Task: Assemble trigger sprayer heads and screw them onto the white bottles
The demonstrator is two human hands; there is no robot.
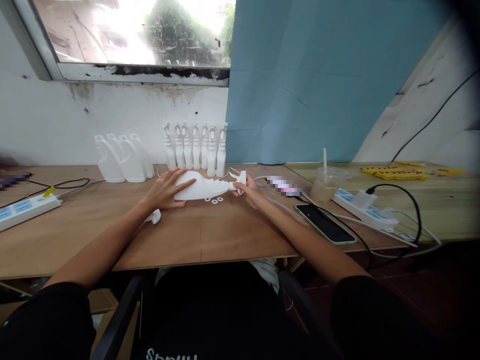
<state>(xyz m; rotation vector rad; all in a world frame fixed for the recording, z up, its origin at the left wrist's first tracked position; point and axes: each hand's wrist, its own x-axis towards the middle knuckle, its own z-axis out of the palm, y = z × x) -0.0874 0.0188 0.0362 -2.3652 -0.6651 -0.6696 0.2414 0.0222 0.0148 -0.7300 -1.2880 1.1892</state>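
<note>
A white spray bottle (204, 188) lies on its side just above the table, its base to the left and its neck to the right. My left hand (168, 189) is wrapped round the base end, fingers spread over its side. At the neck, my right hand (249, 191) grips the white trigger sprayer head (242, 179). Whether the head is fully seated on the neck I cannot tell. Several small white rings (214, 201) lie on the table below the bottle. Close to my left wrist rests a small white plastic piece (155, 216), partly hidden by the arm.
Several white bottles with sprayer heads (195, 147) stand against the wall. To their left are white bottles without heads (123, 160). On the right are a phone (325, 223), a lidded cup with straw (323, 187), a power strip (363, 210) and cables; another power strip (30, 209) lies left.
</note>
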